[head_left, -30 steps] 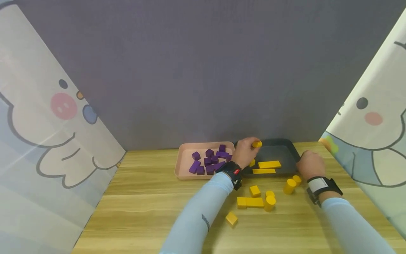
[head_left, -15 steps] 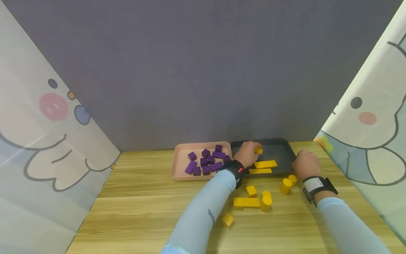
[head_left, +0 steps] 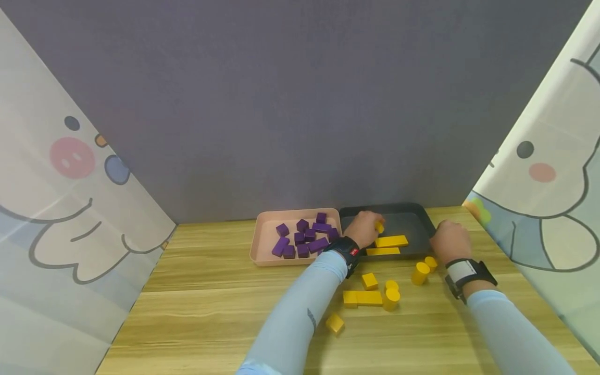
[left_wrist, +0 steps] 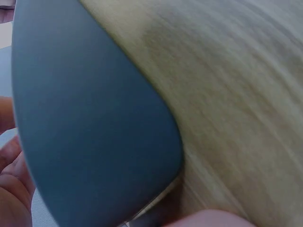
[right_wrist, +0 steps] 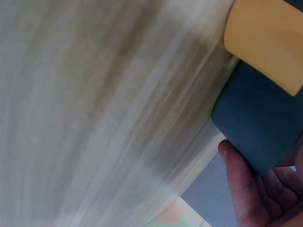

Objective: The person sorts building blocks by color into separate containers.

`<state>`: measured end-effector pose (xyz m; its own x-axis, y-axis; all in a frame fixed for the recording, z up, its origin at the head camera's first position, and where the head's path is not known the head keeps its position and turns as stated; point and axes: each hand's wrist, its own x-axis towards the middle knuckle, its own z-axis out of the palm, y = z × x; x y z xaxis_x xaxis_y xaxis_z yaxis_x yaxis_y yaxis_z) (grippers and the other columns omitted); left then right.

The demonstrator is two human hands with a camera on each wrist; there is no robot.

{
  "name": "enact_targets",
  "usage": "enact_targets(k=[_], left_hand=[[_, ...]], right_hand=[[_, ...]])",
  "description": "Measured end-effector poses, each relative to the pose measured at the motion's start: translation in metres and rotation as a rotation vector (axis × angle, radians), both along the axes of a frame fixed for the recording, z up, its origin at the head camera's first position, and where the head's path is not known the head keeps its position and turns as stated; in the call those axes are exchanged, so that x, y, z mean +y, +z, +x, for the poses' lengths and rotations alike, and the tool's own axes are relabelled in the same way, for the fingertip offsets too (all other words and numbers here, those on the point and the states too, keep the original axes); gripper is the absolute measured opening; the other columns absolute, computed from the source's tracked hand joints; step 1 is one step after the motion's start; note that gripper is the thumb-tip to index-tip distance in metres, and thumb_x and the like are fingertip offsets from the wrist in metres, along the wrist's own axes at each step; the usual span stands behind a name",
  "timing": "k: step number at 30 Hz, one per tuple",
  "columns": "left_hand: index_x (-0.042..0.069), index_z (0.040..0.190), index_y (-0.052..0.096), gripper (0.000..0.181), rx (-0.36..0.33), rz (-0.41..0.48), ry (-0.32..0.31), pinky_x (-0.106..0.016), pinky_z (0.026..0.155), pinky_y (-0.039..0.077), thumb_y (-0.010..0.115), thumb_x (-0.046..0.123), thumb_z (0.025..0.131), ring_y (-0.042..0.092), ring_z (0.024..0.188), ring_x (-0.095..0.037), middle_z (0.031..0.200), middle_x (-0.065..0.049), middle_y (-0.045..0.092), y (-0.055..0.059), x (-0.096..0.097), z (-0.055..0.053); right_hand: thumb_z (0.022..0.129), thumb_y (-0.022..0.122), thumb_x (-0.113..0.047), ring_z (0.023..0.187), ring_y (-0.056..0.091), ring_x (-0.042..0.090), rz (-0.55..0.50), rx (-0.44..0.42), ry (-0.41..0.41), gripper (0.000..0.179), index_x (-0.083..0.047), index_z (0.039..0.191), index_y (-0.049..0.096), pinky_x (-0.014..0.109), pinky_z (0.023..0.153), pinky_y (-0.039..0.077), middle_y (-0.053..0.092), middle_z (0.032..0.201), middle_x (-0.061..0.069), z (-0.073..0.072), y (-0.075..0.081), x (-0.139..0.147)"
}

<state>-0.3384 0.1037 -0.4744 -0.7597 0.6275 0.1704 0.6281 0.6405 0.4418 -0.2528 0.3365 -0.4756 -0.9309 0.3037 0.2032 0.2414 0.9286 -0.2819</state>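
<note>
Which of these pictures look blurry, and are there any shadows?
Head view: fairly clear, soft shadow on the tabletop beside the right sleeve; left wrist view: smeary wood grain beyond the dark tray; right wrist view: blurred tabletop, pale sheen low down.

Wood-grain table [head_left: 211, 302]: pink tray [head_left: 266, 239] beside dark tray [head_left: 409, 224], yellow blocks [head_left: 369, 298], yellow cylinders [head_left: 420, 274].

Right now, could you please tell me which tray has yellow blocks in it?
The dark tray, the one the right hand touches; the pink tray beside it shows only purple blocks.
</note>
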Motion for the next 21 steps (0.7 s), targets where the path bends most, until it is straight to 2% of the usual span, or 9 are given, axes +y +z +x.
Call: enact_targets(k=[6,13,21], left_hand=[[0.018,0.128,0.072,0.035,0.005,-0.022,-0.010,-0.025,0.105,0.051,0.069,0.006,0.095,0.066,0.119,-0.013,0.129,0.004,0.071,-0.001,-0.004,0.000],[0.019,0.127,0.072,0.035,-0.008,-0.025,0.009,-0.025,0.105,0.052,0.070,0.007,0.094,0.066,0.117,-0.012,0.128,0.005,0.071,0.002,-0.007,0.000],[0.019,0.129,0.071,0.036,0.081,-0.019,-0.031,-0.024,0.103,0.052,0.068,0.008,0.095,0.067,0.116,-0.012,0.129,0.004,0.071,0.013,-0.017,0.006]], right_hand=[[0.078,0.068,-0.006,0.062,0.060,0.043,-0.004,0.001,0.006,0.019,0.012,0.072,0.064,0.054,0.055,0.049,0.062,0.064,0.024,-0.002,-0.002,-0.002],[0.078,0.067,-0.006,0.060,0.059,0.043,-0.016,0.016,0.018,0.019,0.012,0.070,0.064,0.052,0.052,0.047,0.061,0.063,0.023,-0.002,-0.001,-0.001],[0.079,0.067,-0.005,0.058,0.057,0.039,-0.014,0.021,0.013,0.019,0.012,0.071,0.064,0.047,0.050,0.045,0.059,0.062,0.023,0.000,-0.002,0.002]])
